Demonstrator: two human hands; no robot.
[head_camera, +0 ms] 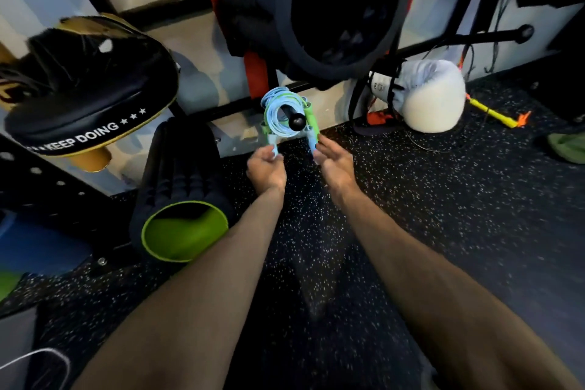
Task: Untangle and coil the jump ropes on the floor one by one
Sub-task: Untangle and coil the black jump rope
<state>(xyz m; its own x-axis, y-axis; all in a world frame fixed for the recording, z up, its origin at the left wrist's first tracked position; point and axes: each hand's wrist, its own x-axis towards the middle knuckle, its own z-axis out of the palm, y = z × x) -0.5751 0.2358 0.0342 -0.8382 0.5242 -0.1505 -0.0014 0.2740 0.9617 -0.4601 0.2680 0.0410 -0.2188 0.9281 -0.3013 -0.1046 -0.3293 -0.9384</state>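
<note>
Two bare forearms are seen reaching forward from the bottom edge over a black rubber floor (443, 199) flecked with white. To the left of them, a black ribbed foam roller (177, 174) with a lime-green hollow core is laid on the floor, its open end turned toward the camera.

Farther out, the left hand (266, 168) and the right hand (332, 163) are held near each other, not touching, above the floor. The fingers of the left hand are curled round the lower end of the left handle (274, 145), which is pale blue. The fingers and thumb of the right hand are closed on the lower end of the right handle (314, 139).

Just beyond the hands, the jump rope (275, 111), pale blue and green, is gathered into a round coil of several loops. The coil is hung on a black peg (296, 122) with a ball end, which is passed through the middle of the loops. One handle is hung down on either side of the peg.

At the left, a black padded focus mitt (88, 98) lettered "KEEP DOING" is seen. At the right, a white boxing glove (433, 95) is rested at the base of the pale wall (196, 41), with a yellow and orange stick (492, 114) lying just beside it. Above the peg, a large round black bag (342, 9) is hung.
</note>
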